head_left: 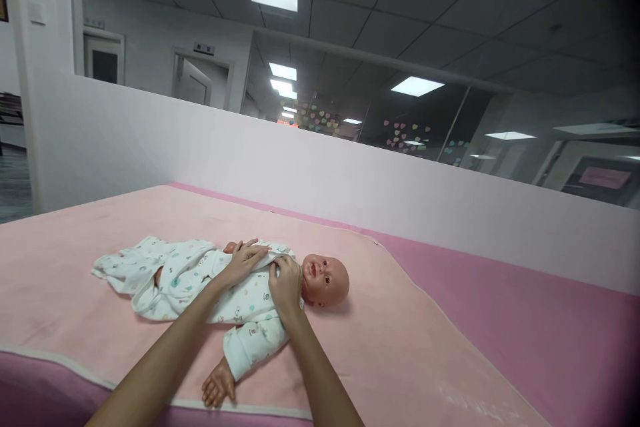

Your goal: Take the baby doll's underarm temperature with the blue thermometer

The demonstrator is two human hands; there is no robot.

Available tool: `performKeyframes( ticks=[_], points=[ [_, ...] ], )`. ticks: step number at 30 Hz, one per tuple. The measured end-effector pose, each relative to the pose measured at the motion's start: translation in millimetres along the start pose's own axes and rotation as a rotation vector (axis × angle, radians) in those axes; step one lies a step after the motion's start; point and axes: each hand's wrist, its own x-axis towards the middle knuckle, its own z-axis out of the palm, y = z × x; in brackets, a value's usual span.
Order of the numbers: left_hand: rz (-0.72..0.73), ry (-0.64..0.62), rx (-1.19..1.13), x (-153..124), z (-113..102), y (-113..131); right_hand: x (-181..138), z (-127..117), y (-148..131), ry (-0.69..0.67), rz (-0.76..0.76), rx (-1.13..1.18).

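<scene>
Pink bed with a doll lying on it.
The doll is on its back mid-blanket, head to the right, in a white printed romper. My left hand grips the chest fabric, and my right hand pinches the collar.

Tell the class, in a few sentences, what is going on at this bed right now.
A person has both hands on a baby doll that lies on its back on a pink blanket. The doll wears a white printed sleepsuit. The left hand lies across the chest cloth; whether it has a grip is unclear. The right hand pinches the cloth at the collar, beside the doll's chin. The doll's near arm sticks out towards the blanket's edge.
</scene>
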Motion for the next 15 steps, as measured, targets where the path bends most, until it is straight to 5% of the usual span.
performKeyframes(
  ticks=[7,15],
  points=[
    [0.0,-0.009,0.023,-2.7,2.3,3.5,12.6,-25.9,7.6,0.414,-0.044,0.11],
    [0.109,0.008,0.129,-11.5,3.8,16.1,18.5,-41.7,12.2,0.749,0.148,0.294]
  ],
)
